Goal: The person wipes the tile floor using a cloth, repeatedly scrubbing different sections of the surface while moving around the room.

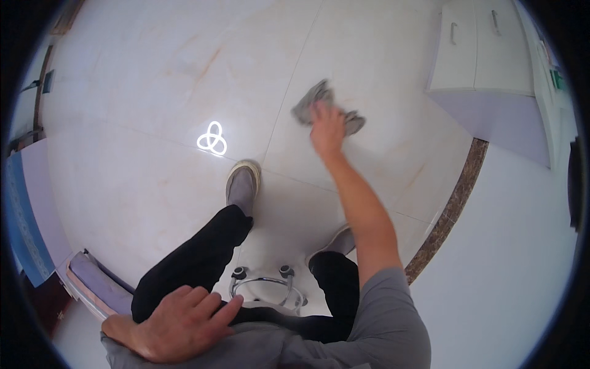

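Observation:
My right hand (328,128) reaches forward with the arm stretched out, its fingers closed on a crumpled grey cloth (314,98). Part of the cloth sticks out on either side of the fingers, and it appears to be pressed against the glossy tiled floor (246,61). The cloth and fingers are slightly blurred. Near my lap, my left hand (187,323) rests palm down by my left thigh. Its thumb stands apart from the loosely bent fingers, and nothing shows in it.
A wheeled stool (263,281) with a chrome ring stands between my legs. Ahead of it is my left shoe (244,184). A pale cabinet (485,55) juts in at the far right, above a brown marbled baseboard (452,212). A ceiling light's looped reflection shines on the floor.

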A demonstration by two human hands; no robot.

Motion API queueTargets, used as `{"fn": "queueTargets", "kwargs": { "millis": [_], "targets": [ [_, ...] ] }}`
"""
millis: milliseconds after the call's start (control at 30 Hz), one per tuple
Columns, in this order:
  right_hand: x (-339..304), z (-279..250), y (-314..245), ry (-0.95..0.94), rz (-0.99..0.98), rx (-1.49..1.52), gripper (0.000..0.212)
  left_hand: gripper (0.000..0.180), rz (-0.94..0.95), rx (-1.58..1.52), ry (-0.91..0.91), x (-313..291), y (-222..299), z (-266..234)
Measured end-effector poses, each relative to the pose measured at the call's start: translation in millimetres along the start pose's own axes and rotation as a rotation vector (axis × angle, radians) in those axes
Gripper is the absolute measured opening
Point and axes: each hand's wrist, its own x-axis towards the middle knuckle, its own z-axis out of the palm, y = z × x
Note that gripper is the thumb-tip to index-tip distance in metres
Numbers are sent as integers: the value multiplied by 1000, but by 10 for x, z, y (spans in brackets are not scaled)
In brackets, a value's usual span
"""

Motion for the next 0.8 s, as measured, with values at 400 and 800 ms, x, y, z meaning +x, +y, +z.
{"fn": "queueTargets", "kwargs": {
  "millis": [400,800],
  "targets": [
    [-472,-25,207,10,325,102,44,55,110,142,-19,609,595,328],
    [-3679,458,1153,65,20,580,45,53,319,367,-194,1310,1070,801]
  ]
}}
